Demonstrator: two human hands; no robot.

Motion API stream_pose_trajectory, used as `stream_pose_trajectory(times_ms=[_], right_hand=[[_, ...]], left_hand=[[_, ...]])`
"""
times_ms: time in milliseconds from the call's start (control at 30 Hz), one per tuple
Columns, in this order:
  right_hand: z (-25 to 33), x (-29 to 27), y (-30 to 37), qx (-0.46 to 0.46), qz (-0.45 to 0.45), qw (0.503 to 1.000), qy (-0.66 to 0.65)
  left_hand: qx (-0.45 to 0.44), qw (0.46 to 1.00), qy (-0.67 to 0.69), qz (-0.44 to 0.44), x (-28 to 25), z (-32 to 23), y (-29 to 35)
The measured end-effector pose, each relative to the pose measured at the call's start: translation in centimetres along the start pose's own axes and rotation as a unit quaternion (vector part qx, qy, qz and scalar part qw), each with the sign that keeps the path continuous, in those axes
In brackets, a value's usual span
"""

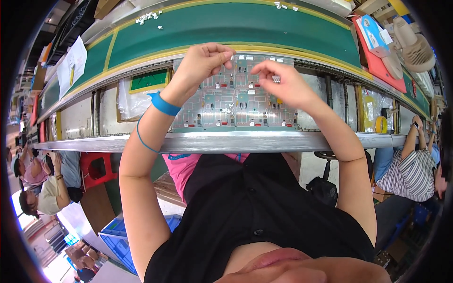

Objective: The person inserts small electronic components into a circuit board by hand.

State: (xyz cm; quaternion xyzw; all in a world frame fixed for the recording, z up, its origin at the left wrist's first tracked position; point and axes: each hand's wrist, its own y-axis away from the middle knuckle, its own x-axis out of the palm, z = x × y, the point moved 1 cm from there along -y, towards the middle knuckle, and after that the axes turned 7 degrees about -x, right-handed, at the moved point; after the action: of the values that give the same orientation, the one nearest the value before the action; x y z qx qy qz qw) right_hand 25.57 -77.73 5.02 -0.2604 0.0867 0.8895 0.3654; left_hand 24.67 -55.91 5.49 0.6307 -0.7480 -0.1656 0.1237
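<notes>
A green-grey circuit board panel (pixel 214 115) lies across the rails in front of me, carrying small red, black, white and yellow parts. Over its far edge, my left hand (pixel 205 63) is closed in a pinch; whatever sits between thumb and forefinger is too small to make out. A blue band (pixel 164 104) with a cord circles the left wrist. My right hand (pixel 285 85) hovers above the board's right half, fingers curled around a few small white connectors (pixel 276 79). Several more white connectors (pixel 249 57) stand along the far edge. A small loose cluster of white pieces (pixel 228 110) rests mid-board.
Beyond the board runs a green conveyor belt (pixel 226 26) with a pile of white connectors (pixel 147 18) at left. A metal rail (pixel 264 142) borders my side. Paper (pixel 71 66) lies left; a fan (pixel 415 47) and tissue box (pixel 375 35) stand right. Other people sit on both sides.
</notes>
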Motion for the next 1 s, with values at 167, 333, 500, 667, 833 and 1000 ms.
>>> stream_pose_trajectory(times_ms=[167,333,500,667,833,1000], right_hand=[[-2.4,-1.8,-0.9,0.051,-0.043,0.924,-0.376],[-2.1,-2.6,-1.1,0.092,-0.08,0.894,-0.431],[-3.0,-3.4,-1.0,0.095,-0.006,0.894,-0.437],[-1.9,-2.4,-1.2,0.091,-0.077,0.894,-0.432],[-1.7,-2.3,-1.1,0.106,-0.074,0.901,-0.413],[-2.7,-2.7,-1.0,0.081,0.005,0.918,-0.387]], left_hand=[[0.114,0.968,-0.222,-0.022,1.7,0.9,1.0],[0.117,0.884,-0.45,-0.056,3.3,1.2,1.8],[0.227,0.811,-0.535,-0.056,3.9,2.1,1.4],[0.254,0.815,-0.52,-0.042,4.1,2.0,1.3],[0.229,0.814,-0.53,-0.054,4.5,1.8,1.6],[0.182,0.826,-0.533,-0.032,4.3,2.0,1.8]])
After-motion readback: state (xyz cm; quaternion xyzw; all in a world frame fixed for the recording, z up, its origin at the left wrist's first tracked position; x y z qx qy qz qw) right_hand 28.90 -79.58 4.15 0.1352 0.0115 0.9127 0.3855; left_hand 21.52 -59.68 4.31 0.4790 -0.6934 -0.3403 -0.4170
